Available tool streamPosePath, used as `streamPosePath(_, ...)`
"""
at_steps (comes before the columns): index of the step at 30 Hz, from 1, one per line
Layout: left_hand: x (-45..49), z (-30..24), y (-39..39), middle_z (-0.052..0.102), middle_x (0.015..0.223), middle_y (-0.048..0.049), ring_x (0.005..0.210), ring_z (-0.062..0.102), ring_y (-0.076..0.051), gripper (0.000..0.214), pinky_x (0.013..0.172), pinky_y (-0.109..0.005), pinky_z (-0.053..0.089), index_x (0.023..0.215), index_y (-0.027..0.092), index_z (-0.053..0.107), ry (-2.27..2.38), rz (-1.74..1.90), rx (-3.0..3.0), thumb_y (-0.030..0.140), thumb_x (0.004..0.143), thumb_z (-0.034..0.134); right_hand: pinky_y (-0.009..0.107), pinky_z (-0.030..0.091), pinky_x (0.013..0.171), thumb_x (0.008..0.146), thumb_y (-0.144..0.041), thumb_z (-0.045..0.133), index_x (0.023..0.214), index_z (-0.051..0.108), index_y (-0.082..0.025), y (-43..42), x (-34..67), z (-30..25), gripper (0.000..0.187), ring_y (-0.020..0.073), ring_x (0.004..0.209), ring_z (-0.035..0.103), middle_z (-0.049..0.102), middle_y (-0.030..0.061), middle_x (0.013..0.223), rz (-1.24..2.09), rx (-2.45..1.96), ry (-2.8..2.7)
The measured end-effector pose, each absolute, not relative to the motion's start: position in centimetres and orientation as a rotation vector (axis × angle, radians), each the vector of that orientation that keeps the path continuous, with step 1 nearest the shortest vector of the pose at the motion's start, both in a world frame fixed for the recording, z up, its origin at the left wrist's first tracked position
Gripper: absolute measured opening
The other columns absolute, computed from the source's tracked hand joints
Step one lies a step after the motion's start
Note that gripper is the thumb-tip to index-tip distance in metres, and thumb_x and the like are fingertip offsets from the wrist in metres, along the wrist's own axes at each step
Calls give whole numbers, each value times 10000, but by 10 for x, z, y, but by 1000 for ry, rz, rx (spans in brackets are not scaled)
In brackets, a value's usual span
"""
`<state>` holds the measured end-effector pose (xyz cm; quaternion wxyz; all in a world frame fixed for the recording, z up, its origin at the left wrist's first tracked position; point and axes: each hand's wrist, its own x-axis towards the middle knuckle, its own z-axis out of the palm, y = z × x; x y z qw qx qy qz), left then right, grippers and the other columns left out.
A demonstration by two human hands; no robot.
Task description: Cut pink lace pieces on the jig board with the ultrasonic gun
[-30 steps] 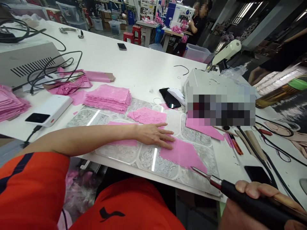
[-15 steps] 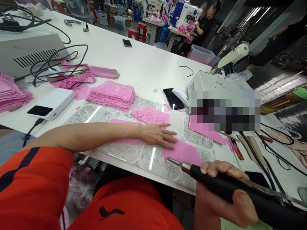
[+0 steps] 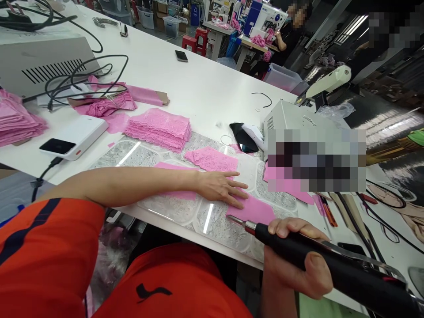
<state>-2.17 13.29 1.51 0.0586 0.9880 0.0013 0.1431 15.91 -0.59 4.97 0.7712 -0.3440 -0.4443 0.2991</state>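
Note:
My left hand lies flat with its fingers spread. Its fingertips rest on a plain pink fabric piece, and the palm is beside a pink lace piece. Another pink piece lies partly hidden under the forearm. My right hand is wrapped round a thick black hand tool with a metal lever and a narrow metal tip. That tip is at the near-left edge of the plain pink piece; I cannot tell whether it touches. Clear patterned templates lie beneath the fabric.
A stack of pink lace pieces sits behind my forearm. On the left are a white power bank, looped black cables and a grey box. A second grey box stands at the right, near hoses and orange-handled tools.
My right hand and the black tool have moved slightly left along the pink piece's near edge. The left hand keeps its place on the fabric. The view has shifted a little.

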Motion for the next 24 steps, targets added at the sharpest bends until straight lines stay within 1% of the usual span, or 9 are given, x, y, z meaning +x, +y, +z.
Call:
streamPosePath(2,-21,19,132,547,1420,-2,1378,434,-238,419,1185,-471,225,1245,362,642,42,359,2981,170,927,448,281,409,464,669,-295,477,803,606,-187,-5,159,49,215,110,520,471,515,3,707,647,-739,-977)
streamPosePath(5,-21,25,130,491,1468,47,1424,362,-206,448,1212,-457,136,1265,415,612,129,175,2926,172,938,424,278,412,471,680,-306,489,789,588,-197,-4,158,48,183,105,512,473,515,-8,699,637,-753,-997)
streamPosePath(7,-21,26,130,465,1487,49,1440,331,-201,453,1219,-464,105,1281,417,599,155,100,2915,171,943,424,283,420,475,679,-300,500,764,570,-202,-3,159,47,147,107,508,474,519,-15,688,638,-761,-994)
streamPosePath(9,-20,26,129,463,1487,43,1442,325,-209,453,1219,-481,109,1289,411,595,156,88,2932,165,944,435,292,429,474,672,-284,502,746,565,-200,-3,160,46,129,114,508,480,533,-15,678,650,-755,-995)
streamPosePath(12,-19,25,130,482,1474,17,1428,352,-219,465,1213,-480,169,1295,365,606,122,167,2981,128,930,441,302,435,467,649,-263,496,748,575,-192,-4,162,47,144,127,511,489,553,-7,671,648,-752,-1011)
streamPosePath(16,-30,36,130,499,1461,-43,1406,394,-230,511,1180,-453,278,1324,244,596,170,322,3027,43,896,401,304,434,490,616,-282,490,733,568,-192,-7,161,51,167,123,524,462,527,-11,668,628,-808,-909)
streamPosePath(18,-46,47,126,571,1389,-74,1388,421,-226,451,1163,-427,310,1309,195,602,276,407,2976,80,937,374,303,430,491,609,-299,484,718,567,-191,-7,157,54,175,121,530,448,516,-9,676,645,-817,-855)
streamPosePath(21,-83,58,110,679,1215,-116,1293,527,-219,359,1119,-373,365,1217,153,651,362,480,2856,170,980,383,292,420,469,598,-304,492,726,582,-182,-5,149,53,198,119,525,453,514,-7,672,714,-753,-859)
streamPosePath(24,-127,53,88,679,1218,-134,1296,522,-251,324,1138,-409,339,1178,140,668,400,463,2805,224,978,428,288,430,463,620,-293,509,769,612,-176,1,138,49,216,119,526,473,544,-1,678,765,-679,-920)
